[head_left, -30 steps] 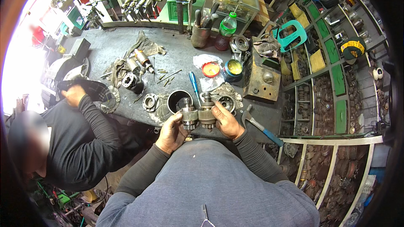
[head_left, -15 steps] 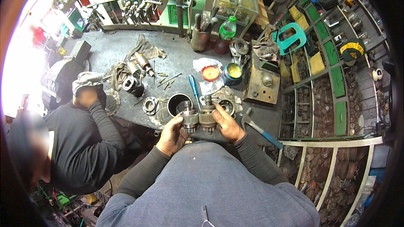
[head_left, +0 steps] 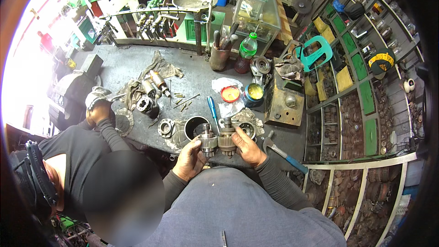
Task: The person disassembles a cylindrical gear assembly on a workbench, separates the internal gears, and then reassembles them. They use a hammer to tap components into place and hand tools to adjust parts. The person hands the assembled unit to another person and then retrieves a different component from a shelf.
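My left hand [head_left: 188, 161] is closed around a shiny toothed metal gear [head_left: 209, 145] with a short shaft on top. In my right hand [head_left: 249, 148] is a darker, browner gear [head_left: 226, 142] of similar size. Both gears stand upright side by side at the bench's near edge, their toothed rims close together or touching. Just beyond them lie an open metal cylinder housing [head_left: 195, 125], a blue-handled screwdriver [head_left: 212, 105] and a round end cover [head_left: 247, 129]. My fingers partly hide the outer sides of both gears.
A hammer [head_left: 283, 152] with a blue handle lies at the right bench edge. An open grease tub [head_left: 254, 92] and its red lid [head_left: 230, 93] stand beyond. A person [head_left: 73, 153] at left handles a pale rag [head_left: 98, 97]. Parts shelves [head_left: 352, 128] line the right.
The person on the left has leaned in closer, their head now lower and nearer me. My view has shifted slightly; both hands keep the gears side by side.
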Available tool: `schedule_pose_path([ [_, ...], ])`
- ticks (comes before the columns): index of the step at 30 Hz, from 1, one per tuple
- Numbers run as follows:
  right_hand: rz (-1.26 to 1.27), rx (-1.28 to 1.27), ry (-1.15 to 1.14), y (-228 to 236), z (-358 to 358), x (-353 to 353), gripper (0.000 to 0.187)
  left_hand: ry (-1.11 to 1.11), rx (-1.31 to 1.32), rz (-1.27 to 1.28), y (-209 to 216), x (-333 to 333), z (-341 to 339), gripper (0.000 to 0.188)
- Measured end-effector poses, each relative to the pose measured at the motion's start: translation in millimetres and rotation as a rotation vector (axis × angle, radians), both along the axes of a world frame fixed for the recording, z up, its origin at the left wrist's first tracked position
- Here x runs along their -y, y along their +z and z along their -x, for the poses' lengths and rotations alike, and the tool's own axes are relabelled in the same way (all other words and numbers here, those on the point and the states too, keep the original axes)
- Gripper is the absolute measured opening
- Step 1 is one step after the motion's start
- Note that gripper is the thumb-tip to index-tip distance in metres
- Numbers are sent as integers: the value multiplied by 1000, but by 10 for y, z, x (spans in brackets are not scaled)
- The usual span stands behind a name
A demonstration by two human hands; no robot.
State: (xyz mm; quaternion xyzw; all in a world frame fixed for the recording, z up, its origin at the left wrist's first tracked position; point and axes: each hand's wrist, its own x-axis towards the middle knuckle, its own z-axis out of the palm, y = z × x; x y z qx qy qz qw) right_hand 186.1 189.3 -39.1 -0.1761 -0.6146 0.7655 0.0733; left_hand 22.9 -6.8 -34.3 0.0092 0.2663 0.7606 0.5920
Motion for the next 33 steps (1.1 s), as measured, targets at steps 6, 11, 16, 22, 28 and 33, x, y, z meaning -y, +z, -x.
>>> schedule_pose_path([
  [6, -30, 17, 13, 137, 7, -11, 85, -11, -14, -14, 24, -9, 12, 54],
  [11, -18, 12, 14, 151, 2, -12, 84, -13, -12, 4, 26, -15, 3, 55],
  [16, -53, 20, 3, 145, -11, -14, 83, -9, -27, -5, 79, -36, -14, 55],
  [22, -38, 21, -4, 164, -15, -6, 80, -12, -14, -16, 53, -34, -21, 55],
  [28, 23, -38, 8, 44, -20, -23, 78, -2, -6, -17, 19, -37, -35, 56],
  [33, -62, -8, -4, 287, -7, 21, 83, 8, -1, 1, -10, -24, -51, 57],
])
